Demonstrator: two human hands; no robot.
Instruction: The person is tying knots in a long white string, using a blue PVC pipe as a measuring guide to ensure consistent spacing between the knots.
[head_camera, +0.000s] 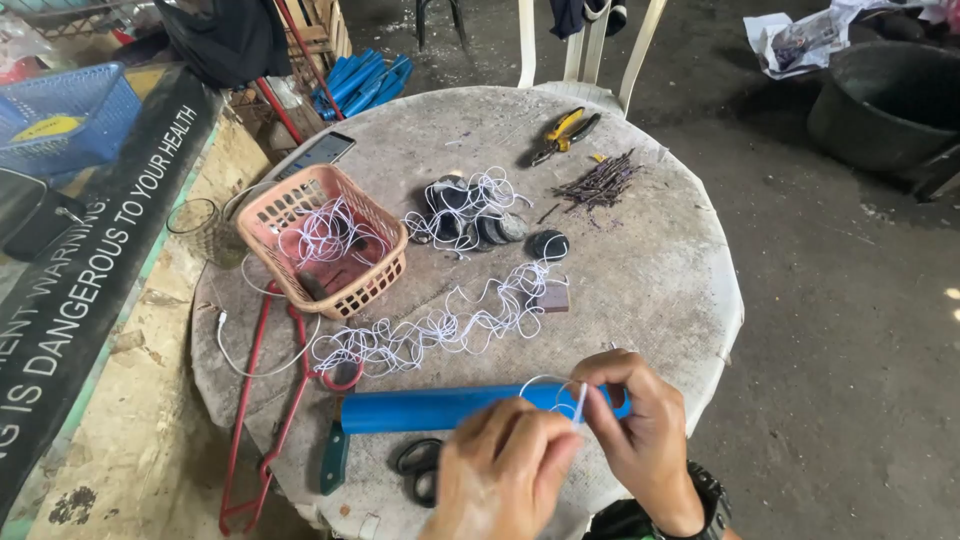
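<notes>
Nearest, the left hand (505, 470) and right hand (640, 425) both pinch a loop of white string (548, 385) just above the blue pipe (450, 408), which lies across the near edge of the counter (660, 270). Scissors (418, 468) lie just before the pipe. Beyond the pipe, more string trails toward the orange basket (325, 240); farther beyond lie pliers (565, 133).

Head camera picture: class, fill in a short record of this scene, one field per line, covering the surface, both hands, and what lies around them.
Surface: round grey table
Left hand: pinching thin white string
Right hand: pinching the same string, wearing a dark watch
Under the hands: blue pipe, black scissors
Left side: pink basket, red hacksaw frame
Middle: dark round pieces
Far side: yellow-handled pliers, pile of small sticks
</notes>
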